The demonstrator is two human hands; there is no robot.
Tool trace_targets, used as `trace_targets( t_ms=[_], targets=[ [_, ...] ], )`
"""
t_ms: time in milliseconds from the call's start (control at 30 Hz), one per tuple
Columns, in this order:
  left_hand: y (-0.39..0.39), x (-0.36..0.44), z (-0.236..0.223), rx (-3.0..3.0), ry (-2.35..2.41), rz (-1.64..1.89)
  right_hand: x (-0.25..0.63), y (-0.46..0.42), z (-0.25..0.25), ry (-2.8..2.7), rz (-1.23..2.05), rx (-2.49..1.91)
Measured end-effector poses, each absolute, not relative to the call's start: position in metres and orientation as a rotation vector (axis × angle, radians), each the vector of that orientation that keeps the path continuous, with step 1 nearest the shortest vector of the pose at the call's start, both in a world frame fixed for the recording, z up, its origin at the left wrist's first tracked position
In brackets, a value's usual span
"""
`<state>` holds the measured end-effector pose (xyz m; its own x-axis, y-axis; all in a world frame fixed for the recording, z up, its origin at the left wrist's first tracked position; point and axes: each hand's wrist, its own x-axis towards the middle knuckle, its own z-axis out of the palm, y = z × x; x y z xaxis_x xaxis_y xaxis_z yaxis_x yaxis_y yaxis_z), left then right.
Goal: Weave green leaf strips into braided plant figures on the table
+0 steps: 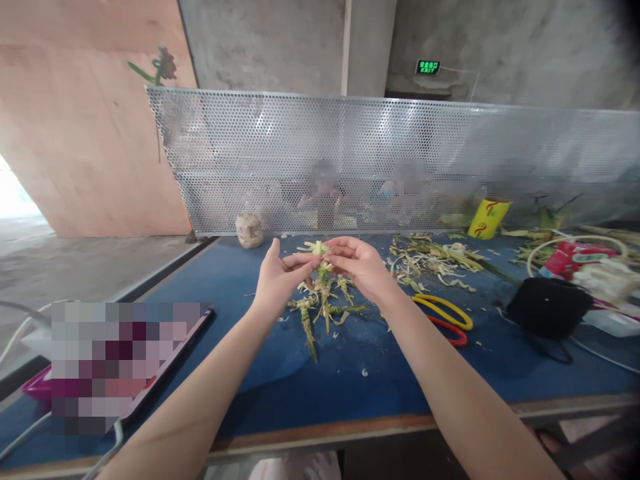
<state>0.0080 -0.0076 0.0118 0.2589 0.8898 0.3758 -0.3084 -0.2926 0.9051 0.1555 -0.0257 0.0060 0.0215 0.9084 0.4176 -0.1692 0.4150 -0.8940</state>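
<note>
Over the middle of the blue table (280,393), my left hand (280,275) pinches a small bundle of pale green plant strips (319,247) between thumb and fingers, the thumb partly raised. From the other side my right hand (361,268) grips the same bundle with its fingertips close to the left ones. The fingers hide part of the bundle. Beneath the hands lie several knotted or woven pieces of plant strip (307,323), greenish and straw-coloured, with loose ends.
Loose shredded plant strips (435,257) lie right of centre, near yellow (445,308) and red loops (453,333). A yellow cylinder (489,219) and whitish roll (249,231) stand before the perforated metal screen (300,133). A black pouch (547,308) lies right, a blurred-screen device (130,363) left.
</note>
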Motion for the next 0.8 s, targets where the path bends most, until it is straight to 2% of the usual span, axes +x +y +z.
trace_targets(
  t_ms=[400,800],
  targets=[
    [-0.007,0.008,0.012,1.389,0.602,1.349,0.139,-0.038,0.006,-1.386,0.429,-0.835],
    [-0.006,0.006,0.009,1.391,0.603,1.371,0.147,-0.045,0.006,-1.701,0.097,-0.969]
  ],
)
